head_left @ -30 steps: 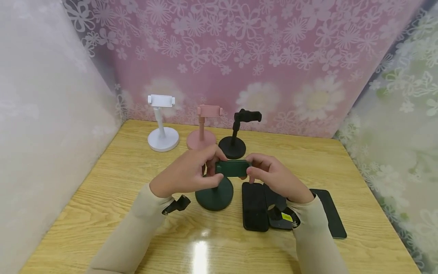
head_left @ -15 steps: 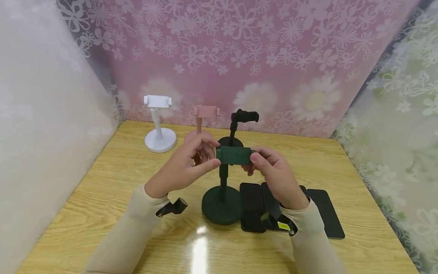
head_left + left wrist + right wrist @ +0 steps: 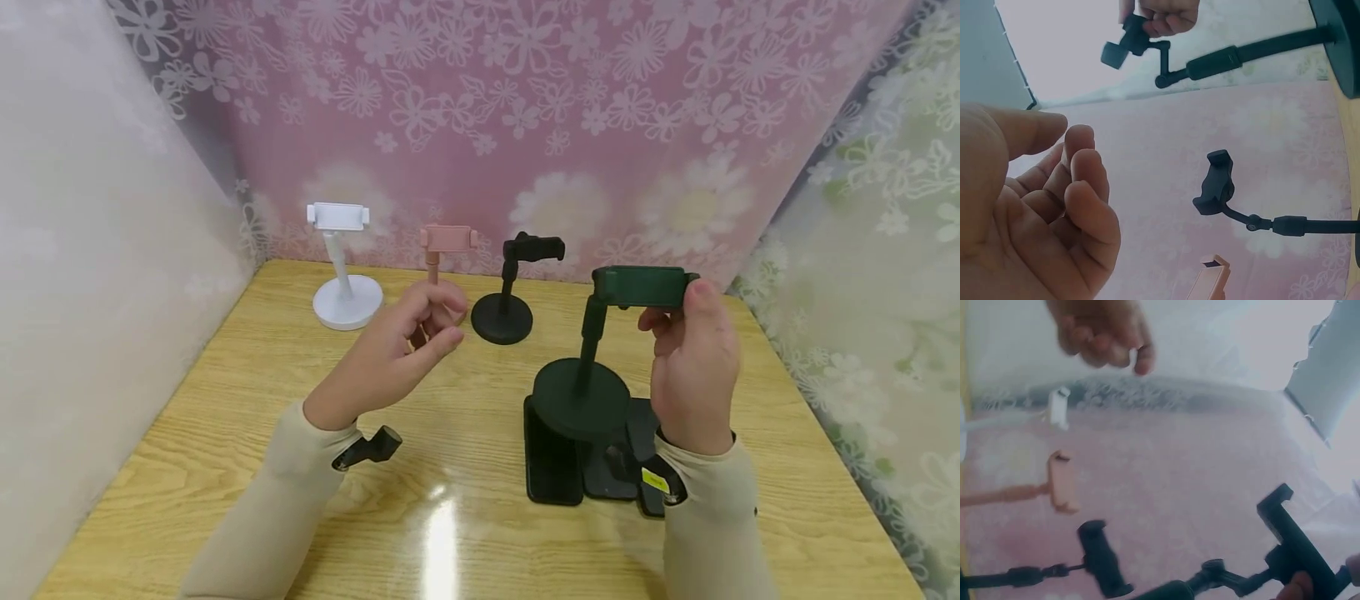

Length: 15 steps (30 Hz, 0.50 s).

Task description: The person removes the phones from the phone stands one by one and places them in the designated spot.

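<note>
My right hand (image 3: 693, 367) grips the right end of the clamp on a dark green phone stand (image 3: 585, 400), thumb in front and fingers behind. The stand's round base overlaps the tops of the phones in the head view. In the right wrist view the green clamp (image 3: 1300, 550) shows at the lower right with fingertips on it. My left hand (image 3: 393, 354) holds nothing; its fingers are loosely curled, with the thumb apart from them. It hovers over the table in front of a pink phone stand (image 3: 450, 239), partly covering its base.
A white phone stand (image 3: 347, 302) and a black phone stand (image 3: 502, 318) stand along the back of the wooden table (image 3: 262, 375). Several dark phones (image 3: 553, 475) lie side by side at the right, partly hidden by my right wrist and the green stand. Patterned curtains surround the table.
The green phone stand has moved up and to the right in my right hand. My left hand, earlier at the clamp's left end, has let go and drawn slightly left.
</note>
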Each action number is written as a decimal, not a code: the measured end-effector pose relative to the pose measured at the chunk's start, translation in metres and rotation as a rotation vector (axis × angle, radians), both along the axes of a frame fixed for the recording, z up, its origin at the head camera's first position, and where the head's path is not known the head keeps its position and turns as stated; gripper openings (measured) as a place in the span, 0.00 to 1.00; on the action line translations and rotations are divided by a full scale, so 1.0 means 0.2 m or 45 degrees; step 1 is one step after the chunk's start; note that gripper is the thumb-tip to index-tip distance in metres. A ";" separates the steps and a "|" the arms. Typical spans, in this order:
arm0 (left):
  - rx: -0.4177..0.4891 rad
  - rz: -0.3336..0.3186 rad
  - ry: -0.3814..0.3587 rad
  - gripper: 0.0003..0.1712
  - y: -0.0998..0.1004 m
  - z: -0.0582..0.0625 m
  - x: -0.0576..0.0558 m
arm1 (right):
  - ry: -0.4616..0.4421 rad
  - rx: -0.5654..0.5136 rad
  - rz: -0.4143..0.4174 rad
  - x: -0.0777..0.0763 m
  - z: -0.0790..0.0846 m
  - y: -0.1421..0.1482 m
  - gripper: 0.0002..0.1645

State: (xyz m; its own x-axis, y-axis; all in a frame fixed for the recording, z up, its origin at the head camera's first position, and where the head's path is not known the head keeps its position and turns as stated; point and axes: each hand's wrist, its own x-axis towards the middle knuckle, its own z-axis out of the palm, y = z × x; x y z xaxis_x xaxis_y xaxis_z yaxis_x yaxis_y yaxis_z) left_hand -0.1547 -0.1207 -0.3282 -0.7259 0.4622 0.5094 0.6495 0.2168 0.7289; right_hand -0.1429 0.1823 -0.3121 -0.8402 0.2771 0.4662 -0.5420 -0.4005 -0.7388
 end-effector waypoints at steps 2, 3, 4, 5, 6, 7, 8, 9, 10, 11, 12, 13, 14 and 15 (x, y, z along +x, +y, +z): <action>-0.015 -0.011 0.008 0.12 0.00 0.00 0.00 | 0.011 0.053 -0.107 -0.05 -0.03 0.00 0.13; -0.025 -0.013 0.007 0.12 0.00 0.00 0.00 | 0.021 0.078 -0.145 -0.08 -0.05 0.01 0.13; -0.035 -0.016 0.000 0.11 0.00 -0.01 0.00 | 0.028 0.070 -0.152 -0.11 -0.06 0.01 0.13; -0.045 -0.020 -0.012 0.11 0.00 0.00 0.01 | 0.028 0.070 -0.162 -0.15 -0.08 0.02 0.14; -0.054 -0.026 -0.026 0.11 0.00 0.00 0.01 | 0.021 0.065 -0.173 -0.18 -0.10 0.04 0.14; -0.063 -0.029 -0.039 0.11 0.00 0.00 0.01 | 0.009 0.064 -0.179 -0.21 -0.12 0.05 0.14; -0.073 -0.031 -0.056 0.11 0.00 0.00 0.01 | -0.006 0.073 -0.189 -0.25 -0.15 0.07 0.15; -0.083 -0.035 -0.076 0.11 0.00 0.00 0.02 | -0.029 0.079 -0.194 -0.28 -0.17 0.09 0.16; -0.091 -0.039 -0.091 0.11 -0.01 0.00 0.02 | -0.061 0.081 -0.198 -0.31 -0.20 0.10 0.17; -0.101 -0.044 -0.103 0.10 0.00 0.00 0.02 | -0.090 0.104 -0.211 -0.34 -0.23 0.11 0.17; -0.109 -0.049 -0.112 0.10 0.00 0.00 0.02 | -0.117 0.122 -0.219 -0.37 -0.26 0.12 0.18; -0.117 -0.050 -0.118 0.10 0.00 0.00 0.02 | -0.138 0.136 -0.217 -0.39 -0.28 0.13 0.19; -0.124 -0.053 -0.125 0.10 0.00 0.00 0.02 | -0.155 0.154 -0.216 -0.41 -0.30 0.14 0.20; -0.132 -0.057 -0.127 0.10 0.00 0.00 0.02 | -0.167 0.176 -0.212 -0.42 -0.32 0.15 0.21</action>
